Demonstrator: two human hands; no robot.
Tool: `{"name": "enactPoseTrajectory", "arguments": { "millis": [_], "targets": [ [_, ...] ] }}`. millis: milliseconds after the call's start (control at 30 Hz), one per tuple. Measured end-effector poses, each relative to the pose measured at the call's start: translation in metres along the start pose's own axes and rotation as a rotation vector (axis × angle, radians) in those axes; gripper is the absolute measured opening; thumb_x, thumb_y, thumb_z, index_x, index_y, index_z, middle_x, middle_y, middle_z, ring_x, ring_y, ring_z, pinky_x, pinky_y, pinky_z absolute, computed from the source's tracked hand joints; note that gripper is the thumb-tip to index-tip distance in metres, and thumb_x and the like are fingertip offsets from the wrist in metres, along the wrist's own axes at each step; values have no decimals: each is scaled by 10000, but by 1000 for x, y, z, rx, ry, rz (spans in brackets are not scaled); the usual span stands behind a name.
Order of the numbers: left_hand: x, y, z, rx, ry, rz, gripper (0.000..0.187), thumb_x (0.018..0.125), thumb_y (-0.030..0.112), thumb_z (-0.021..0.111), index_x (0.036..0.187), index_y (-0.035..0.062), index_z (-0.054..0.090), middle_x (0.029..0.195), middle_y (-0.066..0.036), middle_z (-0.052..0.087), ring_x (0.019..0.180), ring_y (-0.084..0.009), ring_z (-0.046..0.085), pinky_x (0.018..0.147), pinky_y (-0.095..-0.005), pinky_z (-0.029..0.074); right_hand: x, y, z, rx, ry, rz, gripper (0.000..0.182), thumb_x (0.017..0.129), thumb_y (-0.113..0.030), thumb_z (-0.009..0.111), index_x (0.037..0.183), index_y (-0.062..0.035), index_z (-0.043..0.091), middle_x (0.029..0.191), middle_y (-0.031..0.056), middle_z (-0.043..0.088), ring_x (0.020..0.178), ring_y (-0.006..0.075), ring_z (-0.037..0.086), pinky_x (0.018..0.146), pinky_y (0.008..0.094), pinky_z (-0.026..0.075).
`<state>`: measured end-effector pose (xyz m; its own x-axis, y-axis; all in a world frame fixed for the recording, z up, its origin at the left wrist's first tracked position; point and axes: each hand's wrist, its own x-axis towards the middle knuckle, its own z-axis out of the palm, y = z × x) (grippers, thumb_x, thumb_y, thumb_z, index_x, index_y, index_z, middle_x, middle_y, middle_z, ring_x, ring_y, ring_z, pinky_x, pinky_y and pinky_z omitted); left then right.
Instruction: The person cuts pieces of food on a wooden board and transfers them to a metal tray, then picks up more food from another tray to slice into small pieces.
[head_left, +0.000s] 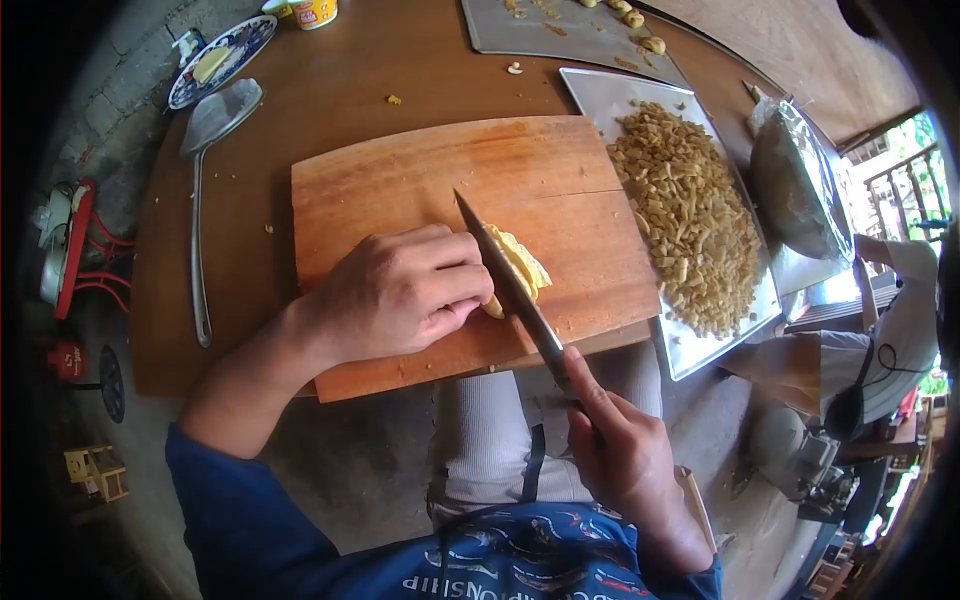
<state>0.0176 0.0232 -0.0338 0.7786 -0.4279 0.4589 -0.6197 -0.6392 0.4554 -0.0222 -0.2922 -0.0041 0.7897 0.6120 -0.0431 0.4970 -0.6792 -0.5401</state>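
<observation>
A wooden cutting board (440, 175) lies across the near edge of the table. My left hand (400, 290) rests on it with the fingers curled and pinched on a pale yellow piece of food (493, 307), whose kind I cannot tell. My right hand (625, 450) grips the dark handle of a long kitchen knife (525, 305). Its blade slants up and left across the board, right beside my left fingertips. More of the yellow food (525, 262), in slices, lies on the far side of the blade.
A metal tray (690, 350) of chopped brown pieces stands right of the board, a foil-covered bowl (800, 190) beyond it. Another tray (500, 30) is at the back. A ladle (198, 240) and patterned plate (240, 40) lie left. Another person (890, 340) is at the right.
</observation>
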Motion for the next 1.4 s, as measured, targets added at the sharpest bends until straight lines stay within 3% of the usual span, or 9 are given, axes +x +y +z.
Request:
{"name": "enactPoseTrajectory", "arguments": {
  "millis": [233,333,433,633,700,933,1067,1200,1400],
  "targets": [
    [1,-4,-6,-71,-48,13,165,838,-17,811,945,75,725,960,-57,707,879,-256,707,759,-390,585,-28,-3,-23,174,49,95,696,978,-45,698,1644,-139,518,873,171,726,687,380,721,678,473,592],
    [3,-7,-9,-128,-40,6,200,839,-39,809,994,71,745,986,-75,711,906,-259,719,791,-381,593,-40,4,-30,219,68,152,667,980,-16,690,1624,-118,546,867,186,731,663,318,732,663,424,588],
    [4,-13,-11,-131,-8,-20,310,838,-59,817,1120,64,781,1016,-103,720,953,-275,729,858,-379,593,-54,23,-27,299,127,198,670,980,10,679,1627,-100,545,797,151,692,625,169,666,631,339,552],
    [11,-14,-25,49,80,-63,259,868,-45,794,1110,48,790,1068,-104,746,984,-274,738,875,-378,592,-81,68,-8,476,219,166,667,954,50,653,1606,-63,563,843,144,729,644,117,625,621,289,523],
    [7,-1,-32,69,43,-100,245,874,-42,787,1103,44,790,1085,-111,753,1009,-274,740,888,-378,592,-81,76,-5,538,249,184,677,948,55,652,1609,-48,553,826,129,719,653,80,590,615,268,507],
    [-1,59,-4,237,-60,-239,304,906,44,818,1208,70,802,1244,-115,752,1141,-300,740,1007,-413,596,-74,90,-8,620,198,140,684,953,63,644,1619,-59,545,809,100,675,649,70,567,602,260,481],
    [-8,67,19,177,43,-362,303,945,84,807,1246,53,783,1273,-126,752,1169,-327,734,1017,-422,593,-64,77,-15,587,110,66,680,982,39,637,1640,-89,524,824,131,671,702,134,646,652,299,521],
    [-7,83,40,90,217,-490,265,943,89,821,1200,36,785,1264,-135,757,1171,-322,737,1019,-409,590,-58,66,-15,511,78,-69,696,980,14,654,1648,-104,500,908,232,727,777,391,754,739,430,590],
    [-9,90,61,99,431,-557,223,918,49,844,1128,20,775,1166,-127,777,1134,-297,754,994,-393,590,-56,56,-13,333,132,-177,705,973,-54,671,1650,-126,487,857,212,730,760,431,740,697,522,598]
  ]
}}
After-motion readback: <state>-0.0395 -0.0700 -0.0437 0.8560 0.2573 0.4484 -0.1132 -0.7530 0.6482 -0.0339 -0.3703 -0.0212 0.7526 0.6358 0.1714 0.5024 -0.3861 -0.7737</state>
